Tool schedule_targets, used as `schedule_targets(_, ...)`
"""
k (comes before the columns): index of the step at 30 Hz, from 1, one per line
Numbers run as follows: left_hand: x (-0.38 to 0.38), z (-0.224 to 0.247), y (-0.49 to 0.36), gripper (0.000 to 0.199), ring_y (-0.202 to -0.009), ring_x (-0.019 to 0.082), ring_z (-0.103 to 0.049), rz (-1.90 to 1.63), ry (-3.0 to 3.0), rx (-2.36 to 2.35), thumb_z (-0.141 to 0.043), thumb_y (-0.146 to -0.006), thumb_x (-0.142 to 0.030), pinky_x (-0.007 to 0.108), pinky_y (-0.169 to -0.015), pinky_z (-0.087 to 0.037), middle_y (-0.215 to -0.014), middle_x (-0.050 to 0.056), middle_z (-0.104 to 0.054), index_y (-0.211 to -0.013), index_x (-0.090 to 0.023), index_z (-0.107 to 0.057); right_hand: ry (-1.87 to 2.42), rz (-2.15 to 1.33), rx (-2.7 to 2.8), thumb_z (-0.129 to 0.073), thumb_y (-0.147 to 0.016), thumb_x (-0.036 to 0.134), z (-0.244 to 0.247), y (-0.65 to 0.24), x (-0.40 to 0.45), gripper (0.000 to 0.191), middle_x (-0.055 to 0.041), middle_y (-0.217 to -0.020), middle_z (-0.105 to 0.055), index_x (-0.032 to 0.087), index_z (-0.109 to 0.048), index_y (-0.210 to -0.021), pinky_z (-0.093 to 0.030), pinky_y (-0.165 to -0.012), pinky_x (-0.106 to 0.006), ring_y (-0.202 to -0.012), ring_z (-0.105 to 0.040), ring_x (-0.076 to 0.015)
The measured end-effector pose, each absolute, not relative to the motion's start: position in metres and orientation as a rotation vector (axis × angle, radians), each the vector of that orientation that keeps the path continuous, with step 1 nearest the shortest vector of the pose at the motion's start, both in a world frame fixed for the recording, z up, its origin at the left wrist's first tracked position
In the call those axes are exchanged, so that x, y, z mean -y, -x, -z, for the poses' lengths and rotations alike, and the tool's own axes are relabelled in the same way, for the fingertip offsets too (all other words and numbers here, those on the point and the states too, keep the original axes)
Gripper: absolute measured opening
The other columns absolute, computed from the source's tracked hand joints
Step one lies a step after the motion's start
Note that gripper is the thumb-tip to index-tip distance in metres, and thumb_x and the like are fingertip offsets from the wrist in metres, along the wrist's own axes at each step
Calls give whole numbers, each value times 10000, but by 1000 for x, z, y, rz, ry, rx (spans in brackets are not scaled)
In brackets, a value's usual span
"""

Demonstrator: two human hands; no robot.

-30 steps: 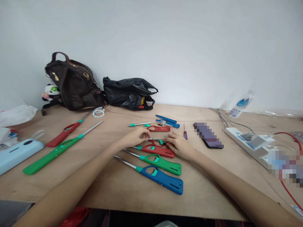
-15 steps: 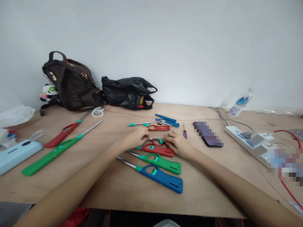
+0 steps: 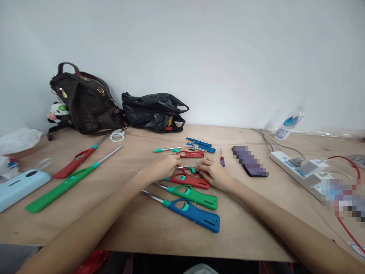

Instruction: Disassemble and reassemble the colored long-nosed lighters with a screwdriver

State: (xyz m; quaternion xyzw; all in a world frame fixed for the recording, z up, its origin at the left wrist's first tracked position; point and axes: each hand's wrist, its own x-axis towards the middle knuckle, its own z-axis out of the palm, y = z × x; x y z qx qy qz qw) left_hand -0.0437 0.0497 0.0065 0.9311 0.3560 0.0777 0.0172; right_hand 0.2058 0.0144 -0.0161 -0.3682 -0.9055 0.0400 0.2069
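Observation:
My left hand (image 3: pixel 169 166) and my right hand (image 3: pixel 213 172) pinch the two ends of an opened red gas lighter (image 3: pixel 188 169), whose teal trigger and inner parts show between them. My fingers hide most of it. Just below lies a closed red lighter (image 3: pixel 196 182), then a green lighter (image 3: pixel 203 199) and a blue lighter (image 3: pixel 205 220). Beyond my hands are a red half shell (image 3: pixel 194 154), a loose metal barrel (image 3: pixel 169 148) with a teal end, and blue shell halves (image 3: pixel 203 146). A small screwdriver (image 3: pixel 222 160) is beside my right hand.
On the left lie another red lighter (image 3: pixel 71 165), a long green lighter (image 3: pixel 59 190) and a light blue case (image 3: pixel 23 188). A dark backpack (image 3: pixel 88 102) and black plastic bag (image 3: pixel 151 112) stand behind. To the right are a phone (image 3: pixel 251 161), power strip (image 3: pixel 293 171) and bottle (image 3: pixel 289 123).
Both hands stay at the opened red lighter, with only slight finger movement. The view has shifted very slightly; the other things lie as before.

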Motion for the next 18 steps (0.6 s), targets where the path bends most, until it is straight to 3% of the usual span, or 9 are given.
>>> schedule_targets(10, -38, -12, 34, 245, -840, 227, -647, 28, -3042, -1196, -485, -824, -1, 285, -690, -468, -970, 93, -658, -871, -133, -686, 1033, -96, 2521, -457, -946, 178, 19, -206, -16, 261, -98, -926, -608, 153, -677, -1085, -461, -839, -380, -924, -521, -229)
schedule_targets(18, -38, -9, 33, 185, -812, 210, -651, -17, -3065, -1210, -507, -900, -135, 272, -673, -479, -922, 87, -649, -860, -129, -688, 1059, -200, 2492, -477, -932, 173, 14, -204, -16, 251, -99, -939, -643, 176, -691, -1061, -470, -840, -391, -942, -555, -231)
